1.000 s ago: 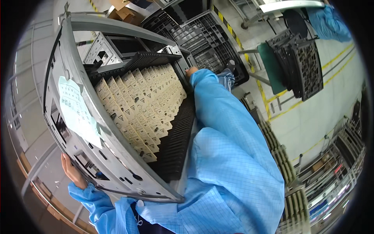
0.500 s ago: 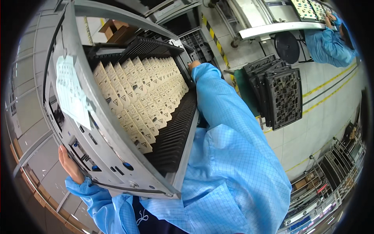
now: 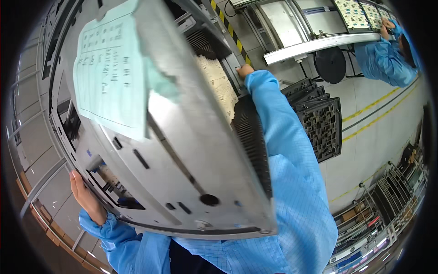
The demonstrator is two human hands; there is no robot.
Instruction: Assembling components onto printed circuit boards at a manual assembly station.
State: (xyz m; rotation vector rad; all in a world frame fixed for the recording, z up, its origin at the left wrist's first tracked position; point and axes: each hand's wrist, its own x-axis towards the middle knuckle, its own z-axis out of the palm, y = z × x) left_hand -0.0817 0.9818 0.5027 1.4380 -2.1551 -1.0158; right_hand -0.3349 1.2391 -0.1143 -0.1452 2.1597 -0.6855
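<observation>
You are holding a big grey metal rack point(image 3: 182, 150) up close to your chest, tilted so its flat side panel fills most of the view. The panel is brushed metal with narrow slots, a round hole near its lower edge and a rounded frame along the bottom. Inside the rack, black grooved rails point(image 3: 253, 141) run along the far wall (only their edge shows), and cream-coloured boards point(image 3: 219, 84) sit in them in a packed row. A pale green sheet point(image 3: 112, 77) with handwriting is stuck to the upper part of the panel, one corner curling off.

Your right hand point(image 3: 244, 71) reaches over the far top edge of the rack, its blue sleeve lying along the rails; the fingers are hidden behind the frame, so I cannot tell how they are set. Your left hand point(image 3: 86, 198) is pressed against the lower left corner of the rack, fingers wrapped under the frame and gripping it.

On the floor to your right stands a stack of black trays point(image 3: 321, 121). Further off, another person in a blue coat point(image 3: 383, 57) works at a tabletop point(image 3: 315, 43).
</observation>
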